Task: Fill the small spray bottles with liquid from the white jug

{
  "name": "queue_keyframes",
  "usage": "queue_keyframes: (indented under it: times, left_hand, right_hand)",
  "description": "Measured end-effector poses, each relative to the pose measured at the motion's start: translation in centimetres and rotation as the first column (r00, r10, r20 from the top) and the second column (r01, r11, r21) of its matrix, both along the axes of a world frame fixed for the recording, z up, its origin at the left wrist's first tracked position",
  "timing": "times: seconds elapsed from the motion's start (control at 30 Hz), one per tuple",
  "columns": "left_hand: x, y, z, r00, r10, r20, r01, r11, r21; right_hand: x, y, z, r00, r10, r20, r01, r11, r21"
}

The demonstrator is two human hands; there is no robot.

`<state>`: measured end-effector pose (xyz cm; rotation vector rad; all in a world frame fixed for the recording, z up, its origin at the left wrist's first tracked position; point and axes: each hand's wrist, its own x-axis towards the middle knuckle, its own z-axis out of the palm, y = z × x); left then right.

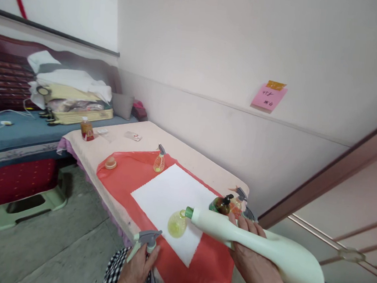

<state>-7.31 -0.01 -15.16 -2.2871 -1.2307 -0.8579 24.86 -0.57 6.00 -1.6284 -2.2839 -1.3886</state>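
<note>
Bottle (pixel 274 250) (1, grn) in R fingers (pixel 251 226), wrapped round; 1 spray hd (pixel 147 236) in L fingers (pixel 139 255), curled; 1 flask (pixel 176 226) btwn.

Pale green bottle (pixel 267 245), spout (pixel 189 212) near yellowish flask (pixel 176 226)

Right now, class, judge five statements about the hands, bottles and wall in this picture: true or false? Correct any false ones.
1. The left hand holds a spray head. True.
2. The right hand grips a pale green bottle. True.
3. That pale green bottle stands upright. False: it is tipped, its nozzle near the mouth of an open round bottle.
4. The open round bottle stands on the floor. False: it stands on a white sheet.
5. A pink note is taped to the wall. True.
</note>
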Motion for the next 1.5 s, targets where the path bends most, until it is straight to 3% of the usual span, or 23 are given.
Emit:
queue_keyframes:
  times: [0.27, 0.47, 0.67, 0.97, 1.23, 1.4, 1.5]
  left_hand:
    - [-0.2, 0.1, -1.1, 1.000, 0.009, 0.004, -0.008, 0.995, -0.098]
    - [-0.1, -0.1, -0.7, 0.999, 0.019, -0.033, -0.021, 0.999, -0.038]
    - [-0.2, -0.1, -1.2, 0.997, 0.035, -0.064, -0.040, 0.996, -0.081]
    - [0.1, -0.2, -0.4, 0.987, 0.049, -0.153, -0.047, 0.999, 0.013]
    - [0.2, -0.1, -1.3, 0.995, 0.075, -0.066, -0.076, 0.997, -0.006]
    - [-0.3, 0.0, -1.5, 0.999, 0.015, -0.033, -0.018, 0.996, -0.092]
    - [-0.2, -0.1, -1.6, 0.997, 0.038, -0.060, -0.047, 0.988, -0.150]
  right_hand:
    - [0.0, -0.2, 0.3, 0.999, -0.019, 0.041, 0.019, 1.000, -0.001]
    - [0.0, -0.2, 0.3, 1.000, -0.009, 0.025, 0.008, 1.000, 0.007]
    - [0.1, -0.2, 0.2, 1.000, 0.015, 0.028, -0.015, 1.000, 0.012]
    - [0.1, -0.2, 0.1, 1.000, -0.014, 0.017, 0.014, 1.000, -0.007]
    - [0.0, -0.3, 0.3, 1.000, -0.002, 0.019, 0.002, 1.000, -0.002]
    - [0.2, -0.4, 0.2, 0.999, -0.031, 0.039, 0.031, 0.999, -0.016]
    - [0.2, -0.4, 0.3, 0.999, -0.023, 0.025, 0.023, 1.000, -0.019]
